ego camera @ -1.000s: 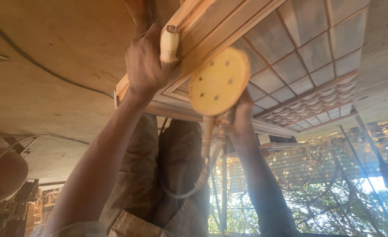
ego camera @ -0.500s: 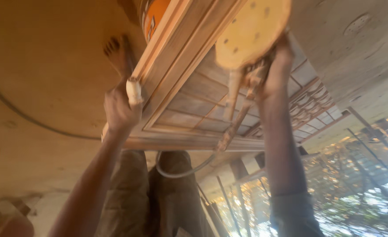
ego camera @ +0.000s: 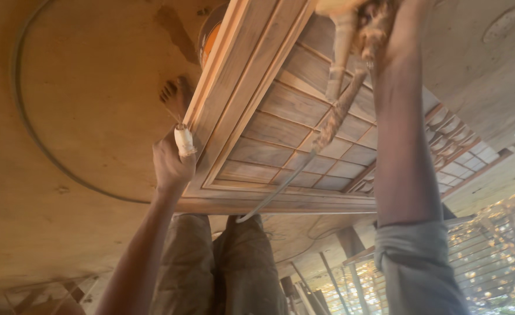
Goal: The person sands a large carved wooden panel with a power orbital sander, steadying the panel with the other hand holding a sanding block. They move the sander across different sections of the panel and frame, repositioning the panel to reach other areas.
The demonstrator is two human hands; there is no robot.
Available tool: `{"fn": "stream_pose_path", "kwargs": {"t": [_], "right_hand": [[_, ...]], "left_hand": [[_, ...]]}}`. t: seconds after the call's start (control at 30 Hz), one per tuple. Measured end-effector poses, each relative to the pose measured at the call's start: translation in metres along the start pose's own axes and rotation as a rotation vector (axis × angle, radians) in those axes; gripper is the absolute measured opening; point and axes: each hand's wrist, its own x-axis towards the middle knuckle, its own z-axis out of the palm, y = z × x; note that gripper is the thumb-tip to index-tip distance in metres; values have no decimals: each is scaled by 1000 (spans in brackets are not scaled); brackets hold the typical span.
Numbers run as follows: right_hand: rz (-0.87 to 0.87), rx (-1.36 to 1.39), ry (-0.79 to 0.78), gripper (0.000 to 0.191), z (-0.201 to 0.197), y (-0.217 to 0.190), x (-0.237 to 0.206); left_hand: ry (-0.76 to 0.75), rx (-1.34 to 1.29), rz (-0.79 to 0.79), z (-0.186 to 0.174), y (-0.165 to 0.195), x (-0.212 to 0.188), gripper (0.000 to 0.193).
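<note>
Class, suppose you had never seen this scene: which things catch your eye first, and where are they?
The big wooden panelled frame fills the middle, running from top centre to lower right. The left hand, one finger wrapped in a white bandage, holds its left edge. At top right the right hand holds a dusty power tool, its cord trailing down.

One wooden panelled frame (ego camera: 281,105), one sander (ego camera: 351,35) with one cord (ego camera: 304,169), and two hands.
</note>
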Motion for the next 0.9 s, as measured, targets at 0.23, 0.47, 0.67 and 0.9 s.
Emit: {"fn": "stream_pose_path", "kwargs": {"t": [0.23,0.47,0.67,0.9], "right_hand": [[100,15,-28,60,22,32,-92],[515,-94,111,60,34,139,-260],[675,293,57,45,30,194,-364],[659,-138,73,47,-22,192,-360]], "left_hand": [[-11,27,-43,5,-10,-3,32],[52,35,208,14,-53,-19,37],[97,140,34,26,-98,-28,27],[232,328,379,28,-8,-42,38]]}}
